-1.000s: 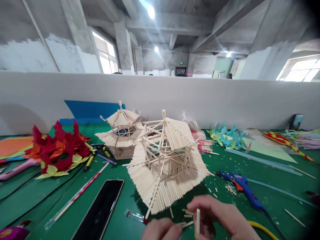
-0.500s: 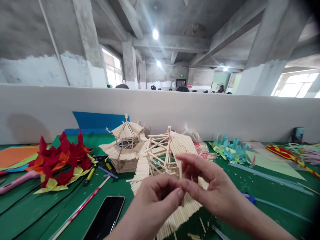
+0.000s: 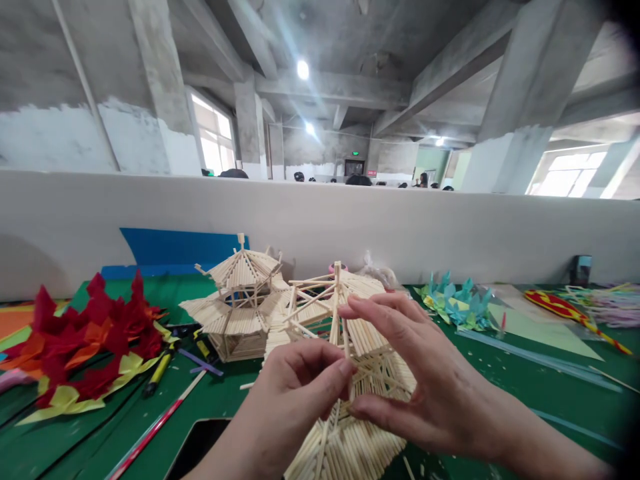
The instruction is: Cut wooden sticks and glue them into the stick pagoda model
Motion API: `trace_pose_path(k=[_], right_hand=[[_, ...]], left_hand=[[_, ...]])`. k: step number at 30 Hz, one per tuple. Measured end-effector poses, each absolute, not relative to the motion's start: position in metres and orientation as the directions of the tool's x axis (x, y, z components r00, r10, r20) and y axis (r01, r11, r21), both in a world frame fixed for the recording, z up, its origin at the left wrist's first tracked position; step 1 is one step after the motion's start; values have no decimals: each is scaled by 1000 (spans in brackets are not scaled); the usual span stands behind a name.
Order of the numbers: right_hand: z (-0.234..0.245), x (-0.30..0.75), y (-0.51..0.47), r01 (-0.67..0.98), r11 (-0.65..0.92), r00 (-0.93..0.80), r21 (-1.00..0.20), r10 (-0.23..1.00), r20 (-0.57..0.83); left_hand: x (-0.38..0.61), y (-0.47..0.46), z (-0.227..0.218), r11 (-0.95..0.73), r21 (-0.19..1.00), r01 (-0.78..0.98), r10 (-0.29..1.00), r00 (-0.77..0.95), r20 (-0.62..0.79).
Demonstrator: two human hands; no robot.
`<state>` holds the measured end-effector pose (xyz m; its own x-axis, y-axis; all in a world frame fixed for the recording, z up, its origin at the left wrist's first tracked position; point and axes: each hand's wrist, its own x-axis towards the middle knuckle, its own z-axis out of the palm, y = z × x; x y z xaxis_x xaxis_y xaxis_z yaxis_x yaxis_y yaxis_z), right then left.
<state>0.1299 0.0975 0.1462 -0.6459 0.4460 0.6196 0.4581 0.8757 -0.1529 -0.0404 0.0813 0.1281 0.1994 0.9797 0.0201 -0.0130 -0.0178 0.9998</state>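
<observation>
A pavilion model built of thin wooden sticks (image 3: 367,337) stands in front of me, its roof partly bare framework. My left hand (image 3: 305,383) pinches a thin wooden stick (image 3: 347,340) at the roof's near side, held roughly upright. Around the stick's other side is my right hand (image 3: 410,370), thumb and fingers spread apart; its index fingertip is close to the stick's top, and I cannot tell whether it touches. Behind to the left stands a second stick pavilion (image 3: 243,300) with a two-tiered roof. Both hands hide part of the near model.
Red folded-paper flowers (image 3: 95,340) lie left, beside a yellow-black pen (image 3: 159,373) and a red-white stick packet (image 3: 157,427). A phone (image 3: 200,443) is partly under my left forearm. Blue paper flowers (image 3: 455,300) sit right. A white partition (image 3: 450,227) closes the back.
My right hand has opened, its thumb and fingers parting from the pinch beside my left hand. The view has shifted, so the table things sit farther left.
</observation>
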Motion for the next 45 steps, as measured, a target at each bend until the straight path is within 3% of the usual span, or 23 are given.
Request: trace_pose_path(k=[4,7,10,12,17,19,27,35,39,45], right_hand=[[144,131,101,446,881,-641,-158,438,630],[140,135,108,449,879,-648,-162,445,618],[136,138,115,467,872,-673,-149,460,579],[135,138,119,477,869,-686,-130,461,563],[133,131,125,521,850,-684,-76,470,558],[132,129,126,536,842,-680,-65,476,558],[132,130,130,516,854,-691,-66,461,557],[134,131,132,508,861,-723,-27,443,530],[132,132,134,515,857,-729,-25,452,514],[131,132,135,513,857,-718,-50,460,522]], left_hand=[[-46,79,125,-63,998,13,977,207,59],[-56,78,116,-265,950,165,958,154,241],[-67,80,109,-558,722,409,818,122,563],[-72,84,105,-671,526,523,689,177,702],[-74,93,96,-760,90,644,415,373,830],[-71,97,91,-733,-4,680,350,383,855],[-62,114,75,-711,-93,697,270,393,879],[-63,117,76,-663,-168,730,281,451,847],[-64,115,77,-657,-129,743,359,459,813],[-58,118,73,-652,-94,752,302,371,878]])
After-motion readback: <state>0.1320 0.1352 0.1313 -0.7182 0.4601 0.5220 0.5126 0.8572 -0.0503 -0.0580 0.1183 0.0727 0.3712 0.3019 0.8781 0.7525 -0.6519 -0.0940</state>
